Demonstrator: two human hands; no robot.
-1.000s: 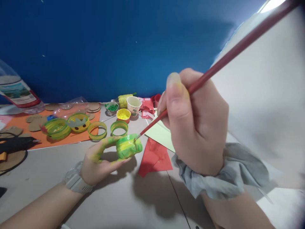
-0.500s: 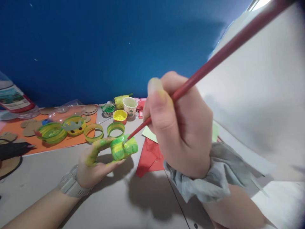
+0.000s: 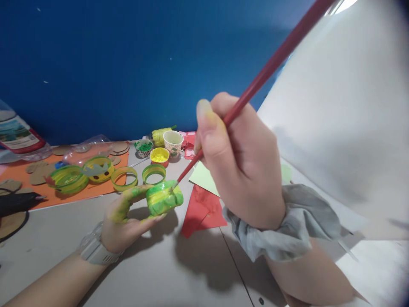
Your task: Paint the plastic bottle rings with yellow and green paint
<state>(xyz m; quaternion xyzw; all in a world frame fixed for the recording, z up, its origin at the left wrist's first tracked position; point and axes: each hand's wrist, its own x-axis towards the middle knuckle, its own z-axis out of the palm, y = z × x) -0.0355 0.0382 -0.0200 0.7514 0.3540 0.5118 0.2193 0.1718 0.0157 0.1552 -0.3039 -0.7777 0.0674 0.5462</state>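
Between thumb and fingers, my left hand (image 3: pixel 128 217) grips a short ribbed cylinder (image 3: pixel 163 198) painted in green and yellow stripes, tilted above the table. Green and yellow paint smears the fingers. My right hand (image 3: pixel 239 157) pinches a paintbrush (image 3: pixel 252 91) with a dark red handle, and its tip touches the cylinder's upper right side. Just behind the cylinder stand a green-and-yellow ring (image 3: pixel 154 181) and a similar ring (image 3: pixel 124 186). A cup of yellow paint (image 3: pixel 159 162) and a cup of green paint (image 3: pixel 143 149) are farther back, beside a white paper cup (image 3: pixel 173 147).
Red paper (image 3: pixel 204 215) and pale green paper (image 3: pixel 204 179) lie under my right hand. On the left, orange paper (image 3: pixel 105 191) carries cardboard pieces and painted rings. A black glue gun (image 3: pixel 19 204) and a large plastic bottle (image 3: pixel 21 134) are at the far left. A blue wall (image 3: pixel 128 64) rises behind.
The brush tip has moved right along the cylinder, from its middle to near its right end. The handle now stands steeper. My left hand keeps its hold, almost still.
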